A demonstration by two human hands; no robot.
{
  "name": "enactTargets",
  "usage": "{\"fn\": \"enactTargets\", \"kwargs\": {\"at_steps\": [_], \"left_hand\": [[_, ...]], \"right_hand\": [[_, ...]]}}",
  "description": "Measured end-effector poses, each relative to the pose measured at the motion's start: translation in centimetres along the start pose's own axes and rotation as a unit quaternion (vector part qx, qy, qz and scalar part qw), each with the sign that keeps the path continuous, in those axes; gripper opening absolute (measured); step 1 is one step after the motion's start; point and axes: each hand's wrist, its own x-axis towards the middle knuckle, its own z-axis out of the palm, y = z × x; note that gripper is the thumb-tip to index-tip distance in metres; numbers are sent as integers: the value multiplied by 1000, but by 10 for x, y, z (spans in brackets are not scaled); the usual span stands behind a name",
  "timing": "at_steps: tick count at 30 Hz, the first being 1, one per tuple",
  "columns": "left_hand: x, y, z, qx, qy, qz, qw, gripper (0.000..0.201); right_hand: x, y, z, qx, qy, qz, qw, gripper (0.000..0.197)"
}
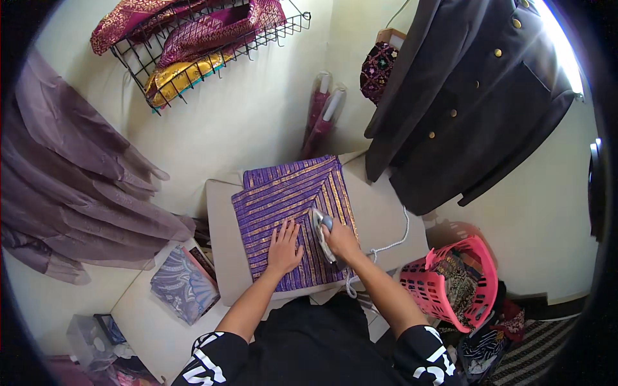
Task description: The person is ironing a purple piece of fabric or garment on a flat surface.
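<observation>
Seen from above: ironing in hand on a pale ironing board (386, 212) set against a cream wall. Folded on the board, a purple cloth with gold stripes (290, 206), stripes meeting in a diagonal seam down the middle. Left hand (284, 248) laid flat on the lower left part of the cloth, fingers spread wide, pinning it down, holding nothing. Right hand (341, 241) wrapped around the handle of a grey-and-white iron (322, 231), fingers closed on it; iron resting on the cloth just right of the left hand, near the lower right edge. White cord (393, 243) trailing from the iron across the board and off its near edge. Judged from the lie of things: cloth looking flat and smooth over most of its visible surface, work apparently well along on this face, the near right corner under the iron being the part in hand; underside and inner folds not visible, so no telling whether pressed. Around the board: a pink laundry basket (450, 283) with patterned fabric inside, on the floor to the right; a dark jacket with gold buttons (476, 96) hanging above the board's far right; a black wire rack (206, 45) on the wall with maroon and yellow fabrics; mauve sheer drapery (71, 193) hanging at left; a folded blue patterned cloth (183, 283) on a low surface beside the board.
</observation>
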Motion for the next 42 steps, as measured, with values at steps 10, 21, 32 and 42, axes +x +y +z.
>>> {"fn": "enactTargets", "kwargs": {"at_steps": [10, 21, 32, 42], "left_hand": [[-8, 3, 3, 11, 17, 5, 1000, 75], [-12, 3, 4, 18, 11, -3, 1000, 75], [-12, 5, 3, 22, 13, -14, 1000, 76], [-10, 9, 0, 16, 9, -2, 1000, 75]], "right_hand": [[11, 15, -17, 28, 22, 95, 995, 45], [-4, 34, -26, 17, 30, 101, 994, 45], [-31, 11, -9, 25, -41, 72, 996, 42], [7, 34, -19, 37, 44, 114, 992, 41]]}}
